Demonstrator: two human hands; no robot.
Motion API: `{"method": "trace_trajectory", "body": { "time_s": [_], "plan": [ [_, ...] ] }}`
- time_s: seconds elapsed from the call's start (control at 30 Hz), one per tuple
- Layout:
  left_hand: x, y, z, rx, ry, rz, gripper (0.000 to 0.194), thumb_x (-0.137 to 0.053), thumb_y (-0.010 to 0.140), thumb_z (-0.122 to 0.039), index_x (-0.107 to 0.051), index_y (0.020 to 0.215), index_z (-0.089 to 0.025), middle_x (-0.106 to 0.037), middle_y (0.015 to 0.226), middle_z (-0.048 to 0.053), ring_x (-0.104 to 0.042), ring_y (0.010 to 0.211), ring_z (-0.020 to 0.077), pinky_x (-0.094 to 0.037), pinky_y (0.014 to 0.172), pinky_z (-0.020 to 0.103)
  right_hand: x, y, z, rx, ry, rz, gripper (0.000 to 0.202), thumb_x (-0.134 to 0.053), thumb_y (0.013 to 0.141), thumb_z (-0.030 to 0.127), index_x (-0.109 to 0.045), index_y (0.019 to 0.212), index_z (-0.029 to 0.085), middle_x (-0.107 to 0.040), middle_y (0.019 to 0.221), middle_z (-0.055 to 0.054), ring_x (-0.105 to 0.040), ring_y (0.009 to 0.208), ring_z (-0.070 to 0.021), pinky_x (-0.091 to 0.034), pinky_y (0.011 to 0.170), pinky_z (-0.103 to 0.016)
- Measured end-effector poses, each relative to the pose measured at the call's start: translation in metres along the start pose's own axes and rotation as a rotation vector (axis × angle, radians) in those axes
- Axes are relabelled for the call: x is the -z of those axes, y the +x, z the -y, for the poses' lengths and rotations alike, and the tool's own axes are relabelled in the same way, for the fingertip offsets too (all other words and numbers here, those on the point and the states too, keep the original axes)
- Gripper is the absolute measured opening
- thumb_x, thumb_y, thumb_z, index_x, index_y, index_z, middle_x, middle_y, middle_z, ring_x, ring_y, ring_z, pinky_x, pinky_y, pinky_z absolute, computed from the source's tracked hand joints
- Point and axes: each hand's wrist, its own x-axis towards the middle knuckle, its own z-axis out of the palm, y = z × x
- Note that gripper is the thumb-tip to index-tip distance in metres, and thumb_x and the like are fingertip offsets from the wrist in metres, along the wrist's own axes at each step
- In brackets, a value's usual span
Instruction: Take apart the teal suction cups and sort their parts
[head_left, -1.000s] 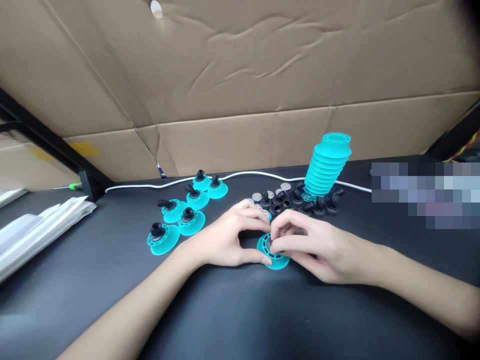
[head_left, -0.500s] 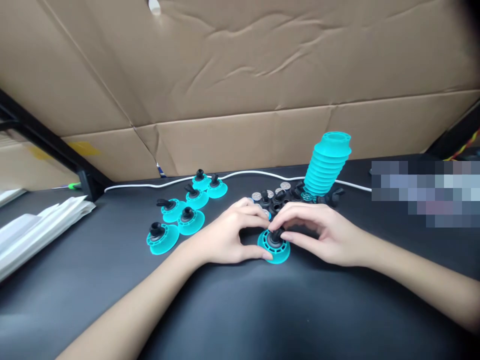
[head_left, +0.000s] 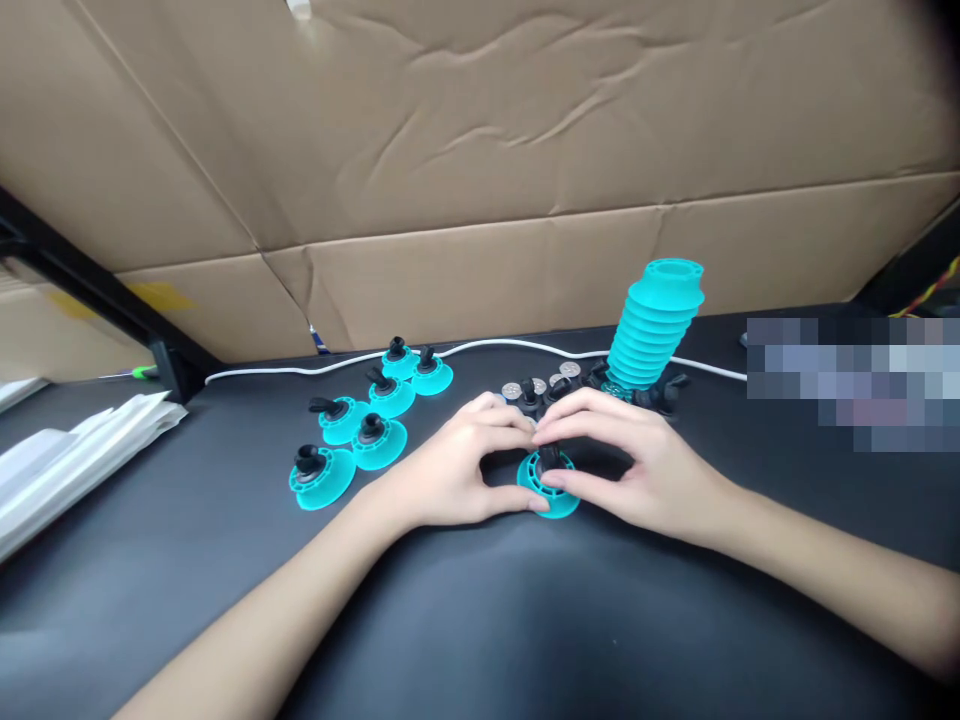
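A turquoise cone-shaped base [head_left: 556, 507] sits on the dark table between my hands, wide side down. My left hand [head_left: 465, 465] grips its left side, thumb at the front rim and fingers behind. Upright in the base's centre is a black knob [head_left: 550, 457], pinched between the thumb and fingers of my right hand [head_left: 645, 460]. Behind my hands lie several loose black parts [head_left: 529, 392] and silver perforated discs [head_left: 511, 391]. Several turquoise bases with black knobs [head_left: 322, 478] stand to the left.
A leaning stack of turquoise cones [head_left: 652, 325] rises at the back right. White papers [head_left: 90, 460] lie at the left. A white cable [head_left: 495, 343] runs along the cardboard wall [head_left: 480, 270]. Black frame posts stand at both sides; a blurred patch covers the far right.
The fingers of my right hand have shifted left around the knob, with the thumb now in front of it. The knob looks more upright. My left hand keeps its hold on the base.
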Motion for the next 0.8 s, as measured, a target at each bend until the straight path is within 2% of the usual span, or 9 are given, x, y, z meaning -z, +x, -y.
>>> {"method": "trace_trajectory", "body": {
  "time_s": [0.13,0.27,0.37,0.5,0.7,0.8],
  "plan": [
    [0.000,0.000,-0.001,-0.001,0.003,-0.003,0.035,-0.087,0.087,-0.047,-0.079,0.112,-0.024,-0.074,0.118,0.006,-0.057,0.111,0.0266,-0.047,0.103,0.043,-0.005,-0.002,0.001,0.012,-0.026,-0.019,0.024,-0.073,0.097,0.018,-0.074,0.121,0.023,-0.072,0.109,-0.008,-0.071,0.097,-0.0207,-0.062,0.086,-0.037],
    [0.000,0.000,-0.001,-0.007,-0.006,-0.011,0.030,-0.085,0.088,-0.047,-0.079,0.106,-0.023,-0.074,0.116,0.005,-0.057,0.110,0.0257,-0.047,0.102,0.041,-0.005,-0.004,0.004,0.124,0.007,0.042,0.031,-0.063,0.101,0.009,-0.069,0.129,0.021,-0.073,0.120,-0.011,-0.071,0.110,-0.0211,-0.062,0.095,-0.038],
    [0.000,0.001,-0.001,-0.009,0.003,-0.009,0.032,-0.086,0.088,-0.046,-0.078,0.108,-0.023,-0.074,0.116,0.005,-0.057,0.109,0.0253,-0.047,0.101,0.041,-0.005,-0.003,0.004,0.158,-0.066,0.047,0.030,-0.064,0.101,0.013,-0.067,0.130,0.022,-0.071,0.122,-0.012,-0.069,0.113,-0.0228,-0.062,0.097,-0.040],
    [0.000,0.001,0.000,-0.003,0.013,-0.015,0.031,-0.087,0.087,-0.045,-0.078,0.107,-0.023,-0.074,0.115,0.005,-0.057,0.109,0.0255,-0.048,0.100,0.040,-0.004,-0.003,0.001,0.155,-0.154,0.040,0.028,-0.065,0.103,0.017,-0.067,0.130,0.022,-0.071,0.115,-0.010,-0.070,0.105,-0.0219,-0.063,0.091,-0.037],
    [0.002,0.000,-0.002,0.014,0.020,-0.037,0.033,-0.090,0.084,-0.044,-0.080,0.108,-0.024,-0.075,0.116,0.006,-0.059,0.114,0.0271,-0.049,0.103,0.041,0.003,-0.006,0.003,0.290,-0.201,0.162,0.034,-0.051,0.102,0.001,-0.066,0.126,0.021,-0.073,0.121,-0.012,-0.068,0.110,-0.0224,-0.060,0.093,-0.037],
    [0.002,0.000,-0.001,0.005,0.028,-0.030,0.033,-0.090,0.084,-0.044,-0.080,0.109,-0.024,-0.075,0.116,0.006,-0.060,0.113,0.0269,-0.049,0.103,0.041,0.005,-0.005,0.004,0.243,-0.182,0.156,0.018,-0.060,0.101,0.008,-0.067,0.113,0.020,-0.069,0.115,-0.011,-0.067,0.104,-0.0214,-0.059,0.091,-0.035]
  ]
}}
